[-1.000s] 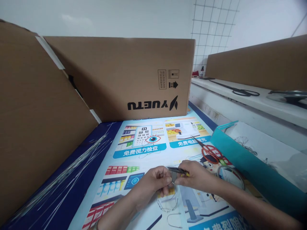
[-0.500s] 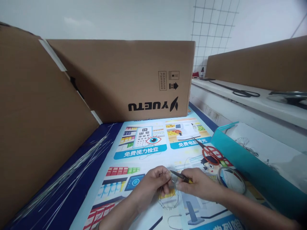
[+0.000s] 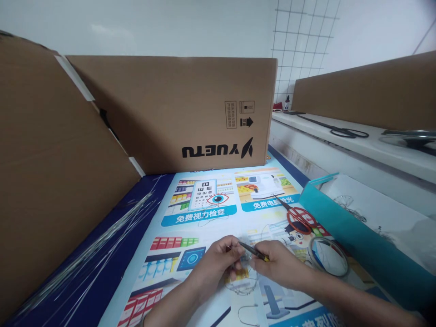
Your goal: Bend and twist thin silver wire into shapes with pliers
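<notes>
My left hand (image 3: pixel 220 260) is closed, its thumb and fingertips pinching a thin metal wire piece. Below the fingers hangs the bent wire loop (image 3: pixel 243 291), over a printed sheet. In my right hand (image 3: pixel 279 264) is a pair of pliers (image 3: pixel 251 250) with dark narrow jaws and a bit of yellow on the handle. Their tips point left and reach my left fingertips. Whether the jaws grip the wire is too small to tell. Closer to me, a separate curved wire (image 3: pixel 239 313) lies on the sheet.
Red-handled scissors (image 3: pixel 301 220) and a tape roll (image 3: pixel 344 263) lie right of my hands. Beyond them stands a teal box (image 3: pixel 344 236) with wire pieces inside. Long thin wires (image 3: pixel 102 247) lie at left. Cardboard (image 3: pixel 170 109) walls the back. Black scissors (image 3: pixel 347 132) rest on a ledge.
The pliers and my right hand have shifted slightly left, with the tips nearer my left fingers. The hanging wire loop has swung a little to the right.
</notes>
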`<state>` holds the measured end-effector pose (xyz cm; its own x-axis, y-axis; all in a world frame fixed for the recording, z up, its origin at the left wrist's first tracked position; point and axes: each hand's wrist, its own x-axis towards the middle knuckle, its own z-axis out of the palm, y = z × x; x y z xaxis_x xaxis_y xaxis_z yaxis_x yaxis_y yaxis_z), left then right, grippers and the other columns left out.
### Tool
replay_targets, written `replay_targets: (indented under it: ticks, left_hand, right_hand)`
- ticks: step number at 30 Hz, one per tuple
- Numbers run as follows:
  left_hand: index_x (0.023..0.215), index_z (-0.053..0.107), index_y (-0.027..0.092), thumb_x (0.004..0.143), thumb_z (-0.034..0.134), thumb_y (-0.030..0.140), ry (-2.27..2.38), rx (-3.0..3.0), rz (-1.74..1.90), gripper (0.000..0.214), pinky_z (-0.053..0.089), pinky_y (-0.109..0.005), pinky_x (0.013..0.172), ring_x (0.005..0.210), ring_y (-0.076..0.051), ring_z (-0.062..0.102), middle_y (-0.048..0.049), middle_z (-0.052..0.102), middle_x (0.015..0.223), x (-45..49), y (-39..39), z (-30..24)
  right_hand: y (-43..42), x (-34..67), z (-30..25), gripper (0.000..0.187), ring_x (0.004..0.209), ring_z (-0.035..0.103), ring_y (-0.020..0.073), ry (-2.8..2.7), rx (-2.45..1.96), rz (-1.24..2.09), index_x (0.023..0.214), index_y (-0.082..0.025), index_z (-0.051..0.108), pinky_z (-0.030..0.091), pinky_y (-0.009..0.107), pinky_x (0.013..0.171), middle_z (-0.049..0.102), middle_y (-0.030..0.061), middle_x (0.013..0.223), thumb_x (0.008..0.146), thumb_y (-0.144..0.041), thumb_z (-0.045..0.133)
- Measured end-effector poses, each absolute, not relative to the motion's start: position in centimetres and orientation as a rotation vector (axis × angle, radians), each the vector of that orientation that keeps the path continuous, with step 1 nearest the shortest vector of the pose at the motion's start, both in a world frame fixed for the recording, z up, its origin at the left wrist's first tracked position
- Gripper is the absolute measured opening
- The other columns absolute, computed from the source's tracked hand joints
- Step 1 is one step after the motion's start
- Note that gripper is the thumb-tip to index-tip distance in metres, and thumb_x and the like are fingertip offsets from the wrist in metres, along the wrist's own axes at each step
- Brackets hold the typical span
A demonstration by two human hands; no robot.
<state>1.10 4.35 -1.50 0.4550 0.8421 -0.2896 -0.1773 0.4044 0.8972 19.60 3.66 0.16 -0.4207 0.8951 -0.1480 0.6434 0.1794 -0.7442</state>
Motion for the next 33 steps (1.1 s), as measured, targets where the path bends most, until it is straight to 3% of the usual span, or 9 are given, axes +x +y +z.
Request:
replay_targets:
  ticks: [10, 33]
  left_hand:
    - [0.073, 0.058, 0.015, 0.072, 0.066, 0.028, 0.906, 0.954, 0.822, 0.016, 0.035, -0.02, 0.05, 0.053, -0.009, 0.048, 0.0015, 0.052, 0.057, 1.68, 4.27, -0.96]
    - [0.066, 0.058, 0.015, 0.066, 0.071, 0.024, 0.883, 0.972, 0.887, 0.015, 0.029, -0.021, 0.051, 0.05, -0.007, 0.043, 0.0022, 0.054, 0.055, 2.0, 4.52, -1.01]
  right_hand:
    - [4.05, 19.85, 0.14, 0.017, 0.054, 0.037, 0.0075, -2.25, -1.407, 1.032, 0.061, -0.018, 0.039, 0.023, 0.018, 0.045, 0.038, -0.0056, 0.056, 0.076, -0.024, 0.045]
    - [4.49, 19.45, 0.92, 0.017, 0.053, 0.036, 0.008, -2.291, -1.415, 1.054, 0.058, -0.018, 0.035, 0.022, 0.019, 0.045, 0.035, -0.0055, 0.055, 0.072, -0.02, 0.045]
